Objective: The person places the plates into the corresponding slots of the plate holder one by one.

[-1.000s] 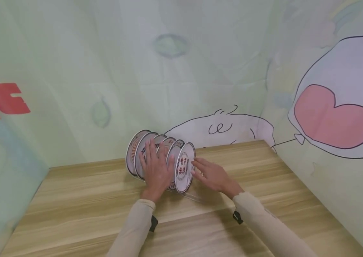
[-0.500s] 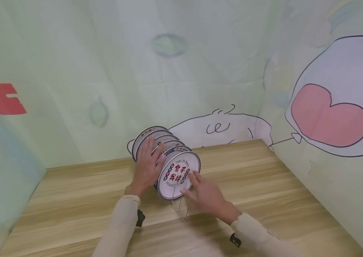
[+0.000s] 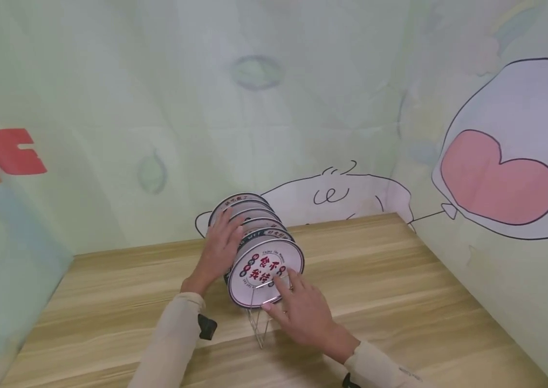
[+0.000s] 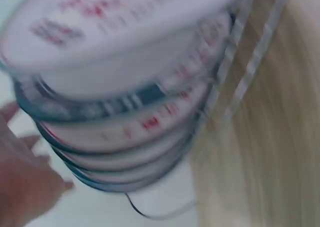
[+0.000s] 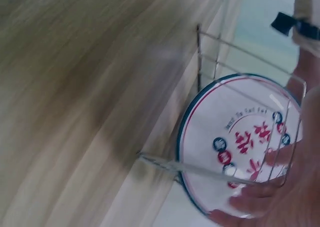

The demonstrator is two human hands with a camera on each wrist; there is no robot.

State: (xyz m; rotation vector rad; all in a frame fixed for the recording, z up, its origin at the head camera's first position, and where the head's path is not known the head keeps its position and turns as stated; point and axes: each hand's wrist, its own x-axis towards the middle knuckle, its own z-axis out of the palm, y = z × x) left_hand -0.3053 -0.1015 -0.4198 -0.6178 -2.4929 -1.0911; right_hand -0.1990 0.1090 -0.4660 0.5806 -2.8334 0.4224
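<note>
Several round white plates with dark rims stand on edge in a row in a wire rack [image 5: 205, 171]. The front plate [image 3: 265, 263] faces me, with red characters and small round emblems printed on it. Along the left side of the row lies my left hand [image 3: 216, 250], fingers extended over the rims. Low at the front plate's right side is my right hand [image 3: 305, 312]; its spread fingertips touch the plate face and the rack's front wires. In the left wrist view the row of plates [image 4: 125, 132] looks blurred, with the left hand's fingers beside it.
A wood-grain table [image 3: 390, 285] carries the rack near its back edge. Behind and to the right hangs a pale printed cloth [image 3: 196, 108] with a balloon and cartoon shapes. Dark wrist devices [image 3: 207, 327] sit under the sleeves.
The rack has swung round so the front plate now faces me, and its front end has come nearer. My right hand moved down and toward me; my left hand shifted slightly left.
</note>
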